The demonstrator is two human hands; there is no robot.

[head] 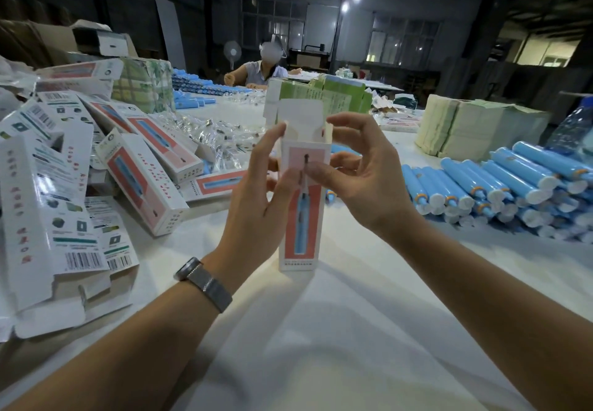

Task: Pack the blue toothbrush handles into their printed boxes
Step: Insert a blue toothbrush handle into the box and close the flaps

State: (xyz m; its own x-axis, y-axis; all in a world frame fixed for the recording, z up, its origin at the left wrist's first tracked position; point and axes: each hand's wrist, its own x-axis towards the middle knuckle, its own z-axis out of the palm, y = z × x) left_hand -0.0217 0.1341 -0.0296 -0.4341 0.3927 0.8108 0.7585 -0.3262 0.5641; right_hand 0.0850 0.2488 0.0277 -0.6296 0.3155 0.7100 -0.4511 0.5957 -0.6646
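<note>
A printed box (300, 218), white with a pink panel and a blue toothbrush picture, stands upright on the white table (321, 330) in the middle. Its top flaps are open and stand up. My left hand (256, 192) grips its left side, with a watch on the wrist. My right hand (362, 176) holds its upper right side, thumb on the front panel. Whether anything lies inside the box is hidden. A pile of blue toothbrush handles (500, 186) with white caps lies to the right.
Closed and flat printed boxes (138, 173) are heaped at the left. Clear wrapped small parts (208, 131) lie behind them. Stacks of green leaflets (465, 128) and a water bottle (574, 125) sit at the right. A person (263, 67) sits at the far end.
</note>
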